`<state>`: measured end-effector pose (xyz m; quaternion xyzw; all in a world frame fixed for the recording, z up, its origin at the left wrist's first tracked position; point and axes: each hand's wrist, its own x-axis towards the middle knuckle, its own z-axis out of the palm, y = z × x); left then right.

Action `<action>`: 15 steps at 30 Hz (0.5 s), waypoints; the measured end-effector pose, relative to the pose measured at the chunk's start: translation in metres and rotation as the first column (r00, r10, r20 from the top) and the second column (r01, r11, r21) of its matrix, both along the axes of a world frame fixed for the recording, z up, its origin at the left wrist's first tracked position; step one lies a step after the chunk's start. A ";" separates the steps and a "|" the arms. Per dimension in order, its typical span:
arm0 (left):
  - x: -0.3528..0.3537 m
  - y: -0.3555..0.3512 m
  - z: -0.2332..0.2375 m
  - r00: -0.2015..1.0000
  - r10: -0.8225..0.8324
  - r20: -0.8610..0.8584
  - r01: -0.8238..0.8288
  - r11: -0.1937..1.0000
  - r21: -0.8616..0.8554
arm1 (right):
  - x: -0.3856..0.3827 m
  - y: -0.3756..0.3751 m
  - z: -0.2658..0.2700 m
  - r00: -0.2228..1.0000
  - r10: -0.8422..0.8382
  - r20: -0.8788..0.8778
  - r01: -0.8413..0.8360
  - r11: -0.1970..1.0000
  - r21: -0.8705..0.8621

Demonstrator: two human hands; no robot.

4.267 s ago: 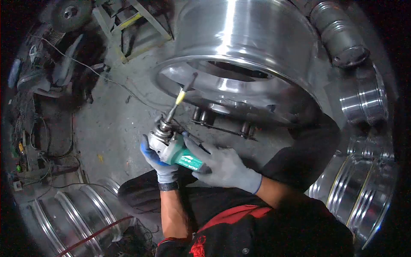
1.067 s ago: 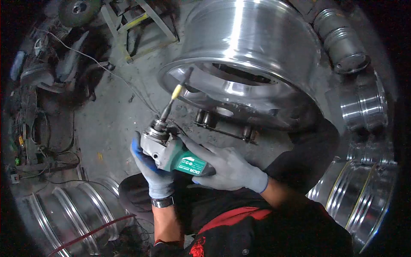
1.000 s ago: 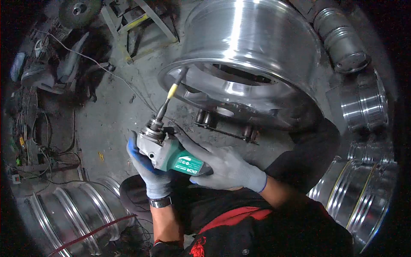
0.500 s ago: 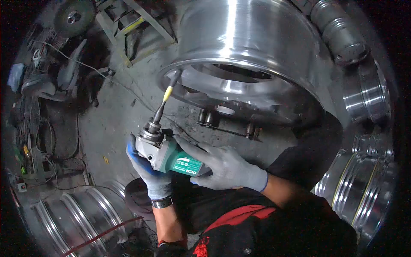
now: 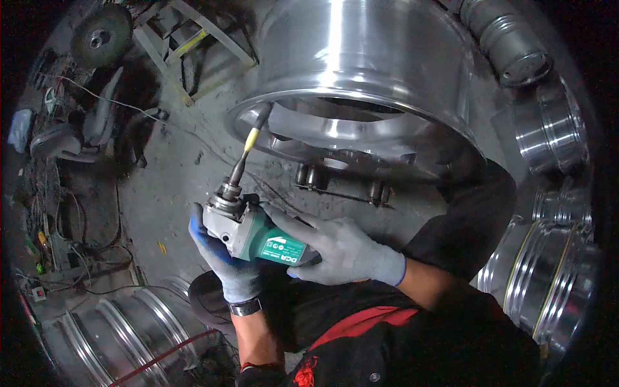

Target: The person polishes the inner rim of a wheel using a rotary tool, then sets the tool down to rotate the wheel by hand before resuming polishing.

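A green and silver angle grinder (image 5: pixel 278 248) is held in both gloved hands. My left hand (image 5: pixel 222 255) wraps under its metal gear head, and my right hand (image 5: pixel 351 251) closes around the green body. From the head a long shaft (image 5: pixel 250 143) with a yellow band points up and away. Its dark tip lies at the rim opening of a large shiny metal wheel (image 5: pixel 367 58); whether it touches cannot be made out. The wheel lies on its side, its open face with spoke-like holes towards me, above a roller stand (image 5: pixel 342 188).
More metal wheels stand at the right (image 5: pixel 548 277) and lower left (image 5: pixel 122 329). A metal frame (image 5: pixel 193 48) and a round disc (image 5: pixel 100 37) are at the upper left. A cable (image 5: pixel 148 116) crosses the floor. My dark-clothed knee (image 5: pixel 480 206) is beside the wheel.
The view has shifted slightly, so the wheel appears a little further left. Both hands keep the same hold on the grinder, and its tip stays at the wheel's rim opening.
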<state>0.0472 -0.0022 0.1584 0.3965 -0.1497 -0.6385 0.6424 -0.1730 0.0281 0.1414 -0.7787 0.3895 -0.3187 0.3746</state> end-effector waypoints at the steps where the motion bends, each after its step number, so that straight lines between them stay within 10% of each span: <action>1: 0.002 0.000 0.001 0.999 -0.019 0.032 0.020 0.999 -0.046 | 0.001 0.000 -0.001 0.999 -0.035 0.024 0.036 0.998 -0.051; 15: 0.003 -0.006 0.012 0.992 -0.010 0.126 0.012 1.000 -0.014 | 0.010 0.002 0.002 0.998 -0.024 0.065 0.021 0.999 0.040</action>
